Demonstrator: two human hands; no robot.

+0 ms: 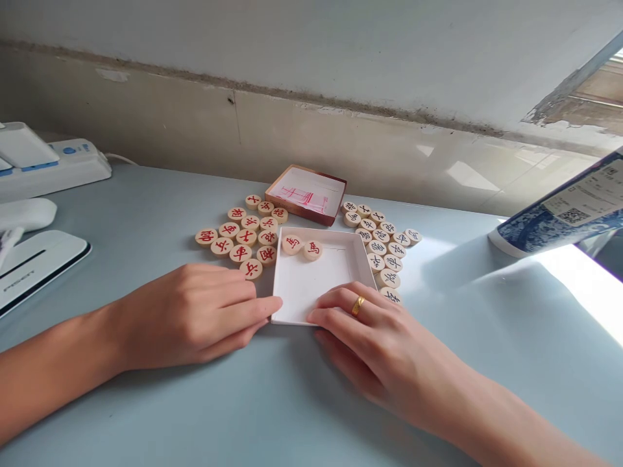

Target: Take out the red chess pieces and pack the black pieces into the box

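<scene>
An open white box (321, 279) lies on the table between my hands. Two round Chinese chess pieces with red characters, one at the left (292, 244) and one beside it (313, 250), rest in its far left part. My left hand (204, 318) holds the box's near left corner, index finger at the rim and thumb below. With a gold ring (358, 305) on one finger, my right hand (370, 337) grips the near wall, fingertips inside and thumb outside. Several red-character pieces (240, 253) lie left of the box; several dark-character pieces (380, 236) lie to its right.
Behind the white box is a brown-sided box part (306, 194) with pink marks inside. A white power strip (73, 165) and a white device (43, 263) stand at the left. On the right a blue patterned cylinder (559, 207) leans near sunlight. A wall (311, 130) bounds the back.
</scene>
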